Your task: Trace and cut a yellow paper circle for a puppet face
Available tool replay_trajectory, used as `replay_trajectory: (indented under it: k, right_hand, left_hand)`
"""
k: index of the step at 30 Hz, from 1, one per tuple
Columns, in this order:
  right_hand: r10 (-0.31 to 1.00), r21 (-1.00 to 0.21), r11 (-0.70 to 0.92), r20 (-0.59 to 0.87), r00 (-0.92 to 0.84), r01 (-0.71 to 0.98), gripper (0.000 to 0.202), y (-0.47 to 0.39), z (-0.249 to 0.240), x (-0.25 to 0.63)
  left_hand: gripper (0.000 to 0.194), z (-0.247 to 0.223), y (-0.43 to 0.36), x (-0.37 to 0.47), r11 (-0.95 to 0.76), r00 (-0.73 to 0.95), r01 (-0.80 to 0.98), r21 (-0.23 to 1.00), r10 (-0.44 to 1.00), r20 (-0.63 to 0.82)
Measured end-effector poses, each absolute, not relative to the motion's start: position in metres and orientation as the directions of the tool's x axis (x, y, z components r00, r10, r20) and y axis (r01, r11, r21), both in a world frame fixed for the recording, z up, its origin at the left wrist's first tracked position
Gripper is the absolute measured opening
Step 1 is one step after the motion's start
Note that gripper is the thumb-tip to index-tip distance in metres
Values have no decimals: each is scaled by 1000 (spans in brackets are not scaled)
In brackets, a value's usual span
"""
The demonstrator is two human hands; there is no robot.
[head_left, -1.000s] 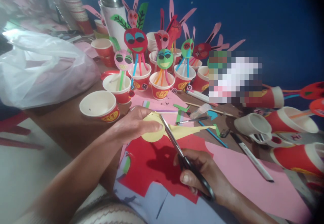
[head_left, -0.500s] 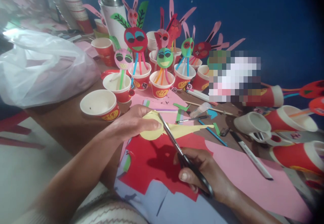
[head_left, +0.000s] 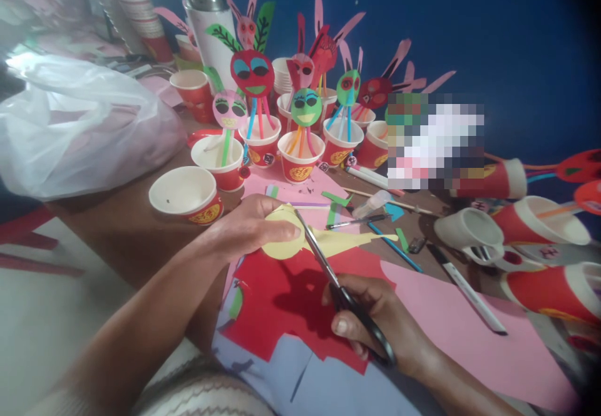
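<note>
Yellow paper [head_left: 280, 247] with a rounded edge is pinched between the thumb and fingers of my left hand [head_left: 256, 225]. From its right side a long yellow strip [head_left: 345, 240] runs off to a thin tip. My right hand [head_left: 375, 316] is closed round the black handles of a pair of scissors [head_left: 322, 259]. The blades meet the yellow paper just right of my left thumb and look nearly closed. Below both hands lie a cut red sheet [head_left: 282, 303], a pale blue sheet [head_left: 272, 353] and a pink sheet [head_left: 460, 328].
Red and white paper cups [head_left: 300, 156] with paper faces on straws stand at the back. An uncapped-looking marker [head_left: 469, 291] lies on the pink sheet near a white mug [head_left: 469, 231]. A plastic bag [head_left: 84, 128] sits at left, with a thermos [head_left: 204, 21] behind.
The scissor blades have closed slightly on the yellow paper, and its strip shifts a little. Both hands stay almost in the same place.
</note>
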State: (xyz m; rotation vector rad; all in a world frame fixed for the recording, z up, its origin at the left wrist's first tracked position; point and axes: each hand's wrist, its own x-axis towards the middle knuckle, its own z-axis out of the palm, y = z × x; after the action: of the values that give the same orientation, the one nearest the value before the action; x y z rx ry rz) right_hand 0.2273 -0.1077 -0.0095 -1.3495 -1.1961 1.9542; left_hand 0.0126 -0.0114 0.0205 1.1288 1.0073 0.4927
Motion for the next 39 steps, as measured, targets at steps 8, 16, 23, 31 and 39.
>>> replay_trajectory:
  k: [8, 16, 23, 31, 39]
  right_hand:
    - [786, -864, -503, -469, -402, 23, 40, -107, -10, 226]
    - [786, -875, -481, -456, -418, 51, 44, -105, -10, 227]
    - [786, -896, -439, -418, -454, 66, 48, -102, -11, 230]
    - [767, -887, -447, -445, -463, 112, 49, -102, -11, 230]
    - [766, -888, -448, -443, -465, 107, 47, -104, -9, 231]
  left_hand:
    - [19, 18, -12, 17, 328, 515, 64, 943, 798, -312]
    - [21, 17, -14, 19, 330, 465, 93, 939, 820, -334]
    - [15, 12, -13, 14, 365, 446, 85, 927, 818, -363]
    - [10, 19, -13, 15, 363, 499, 103, 926, 787, -364]
    - [6, 26, -15, 18, 362, 529, 164, 918, 753, -391]
